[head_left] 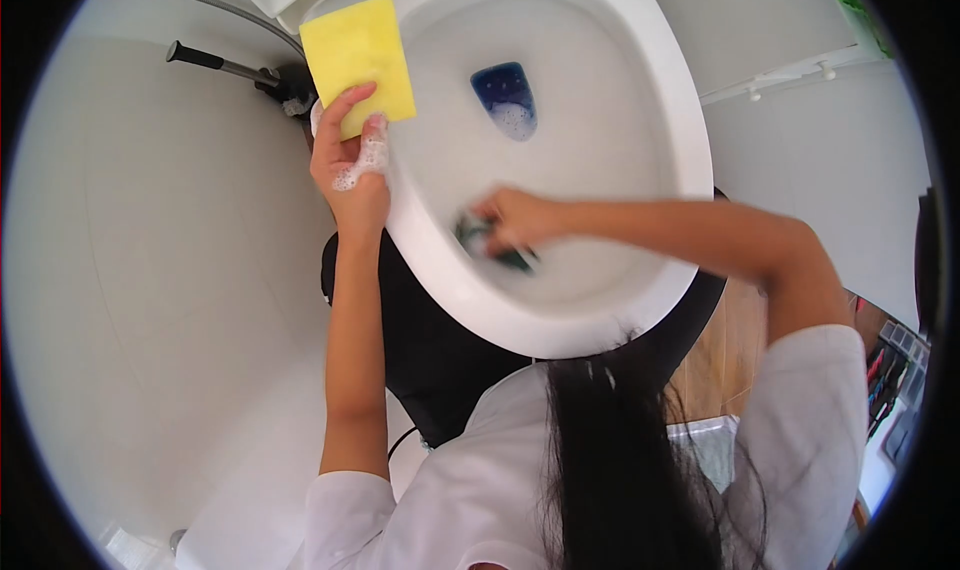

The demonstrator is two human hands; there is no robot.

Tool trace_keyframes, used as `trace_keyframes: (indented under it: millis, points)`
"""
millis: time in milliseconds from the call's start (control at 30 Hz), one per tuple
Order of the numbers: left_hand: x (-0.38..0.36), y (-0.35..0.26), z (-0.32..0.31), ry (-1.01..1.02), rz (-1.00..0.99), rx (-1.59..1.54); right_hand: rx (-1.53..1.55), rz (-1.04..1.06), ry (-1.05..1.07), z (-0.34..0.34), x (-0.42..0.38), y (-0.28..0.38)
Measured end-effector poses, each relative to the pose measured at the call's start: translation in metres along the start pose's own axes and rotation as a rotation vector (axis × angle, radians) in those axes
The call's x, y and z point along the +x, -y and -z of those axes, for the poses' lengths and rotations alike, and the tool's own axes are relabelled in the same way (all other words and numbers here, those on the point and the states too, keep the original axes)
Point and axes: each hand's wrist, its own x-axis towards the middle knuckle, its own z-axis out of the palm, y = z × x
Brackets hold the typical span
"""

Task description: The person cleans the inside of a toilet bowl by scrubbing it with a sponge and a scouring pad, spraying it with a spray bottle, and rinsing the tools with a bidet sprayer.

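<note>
My left hand [348, 165], soapy, gripped a yellow sponge [358, 60] at the toilet bowl's [640, 100] rim; my right hand [515, 220] clutched a green scrubber [482, 240] inside the bowl.

A flat yellow sponge [358, 62] is held upright over the rim; a dark green scrubber [490, 245] presses inside the bowl.
</note>
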Motion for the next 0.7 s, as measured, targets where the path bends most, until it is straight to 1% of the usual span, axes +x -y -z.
trace_keyframes:
  millis: [67,133,200,233,267,300,333,367,400,467,500,533,567,600,633,667,700]
  points:
    - [-0.001,0.002,0.0,-0.06,0.102,-0.048,0.047,-0.088,0.0,0.005,0.004,-0.001]
    - [0.001,0.002,-0.002,-0.059,0.081,-0.09,0.104,-0.166,-0.01,0.01,0.013,-0.003]
    - [0.003,0.006,-0.004,-0.067,0.059,-0.14,0.432,-0.061,-0.165,0.032,0.038,0.011]
    - [0.006,0.009,-0.003,-0.057,0.052,-0.147,0.368,-0.054,-0.11,0.028,0.022,0.022]
    - [0.002,0.009,-0.001,-0.042,0.063,-0.149,0.259,-0.036,-0.016,0.014,0.006,0.021]
    - [0.002,0.008,-0.002,-0.036,0.066,-0.152,0.255,-0.032,0.114,-0.003,-0.019,0.019]
    - [0.0,0.004,-0.002,-0.034,0.07,-0.159,0.146,-0.132,0.371,-0.013,-0.045,0.011]
    - [0.0,0.001,-0.004,-0.032,0.068,-0.165,0.158,-0.172,0.435,-0.019,-0.077,0.012]
    - [0.001,0.0,-0.005,-0.028,0.06,-0.168,0.225,-0.175,0.405,-0.018,-0.09,0.013]
    - [-0.001,0.0,-0.005,-0.054,0.013,-0.139,0.036,-0.151,0.447,-0.017,-0.06,0.015]
    - [0.001,0.001,-0.004,-0.052,0.011,-0.139,0.056,-0.126,0.276,-0.009,-0.036,0.013]
    - [0.001,0.002,-0.003,-0.046,0.009,-0.134,0.322,-0.138,0.003,-0.005,-0.012,0.01]
    - [0.0,0.005,-0.004,-0.047,0.006,-0.132,0.426,-0.057,-0.169,0.0,0.008,0.02]
    - [0.0,0.007,-0.004,-0.06,0.008,-0.131,0.423,-0.056,-0.179,0.005,0.011,0.031]
    - [0.002,0.007,-0.003,-0.045,0.03,-0.151,0.415,-0.059,-0.148,0.006,0.005,0.031]
    - [0.0,0.007,-0.001,-0.028,0.061,-0.171,0.245,-0.077,-0.133,0.007,-0.009,0.034]
    - [0.0,0.008,0.0,-0.006,0.029,-0.185,0.06,-0.094,-0.128,0.011,-0.027,0.04]
